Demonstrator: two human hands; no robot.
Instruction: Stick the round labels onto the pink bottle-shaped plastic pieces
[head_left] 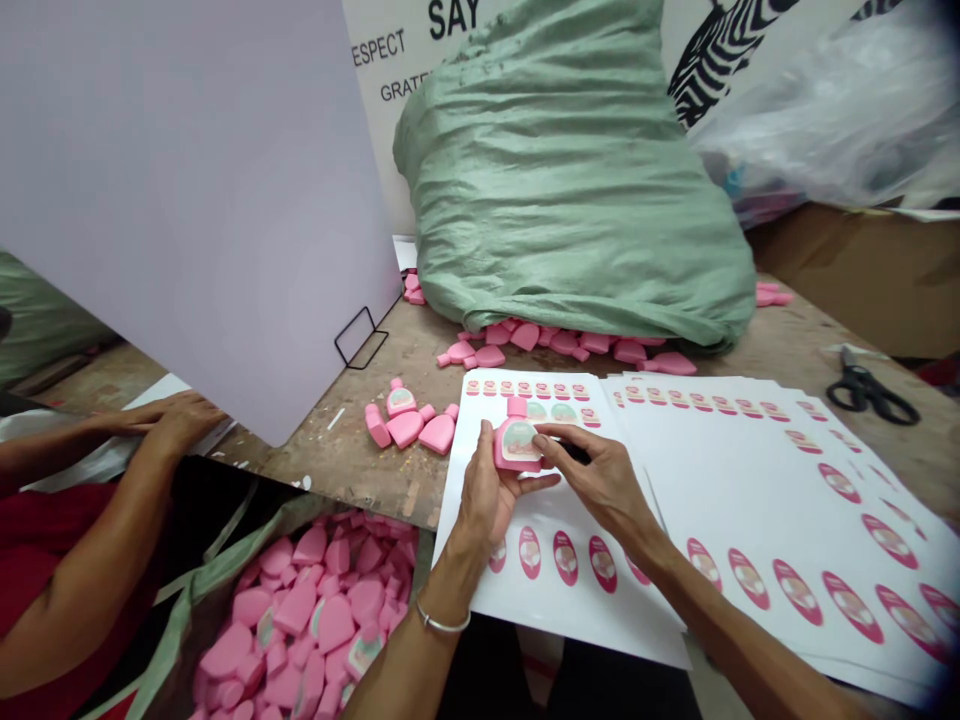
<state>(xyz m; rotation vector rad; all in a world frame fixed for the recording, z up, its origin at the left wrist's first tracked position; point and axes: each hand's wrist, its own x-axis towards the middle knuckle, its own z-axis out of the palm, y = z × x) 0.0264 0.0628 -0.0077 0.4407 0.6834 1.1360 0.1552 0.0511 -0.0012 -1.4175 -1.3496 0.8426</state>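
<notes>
A small pink toy bottle [517, 462] stands upright in my left hand [487, 500], its body between my thumb and fingers. On its front lies a pale green and cream sticker [517, 440]. My right hand [592, 475] is closed at the sticker's right side, thumb and forefinger pinched against its edge; whether that edge is stuck down I cannot tell. Both hands are above a white sheet of stickers [540, 630], with small labels along its top and pink oval ones along its bottom.
More sticker sheets [727, 470] lie to the right, near black scissors [870, 390]. Several pink bottles [406, 428] rest at left, above a sack of bottles [322, 600]. A green sack [570, 180] stands behind. A white panel [225, 200] separates off a co-worker's arms [97, 560].
</notes>
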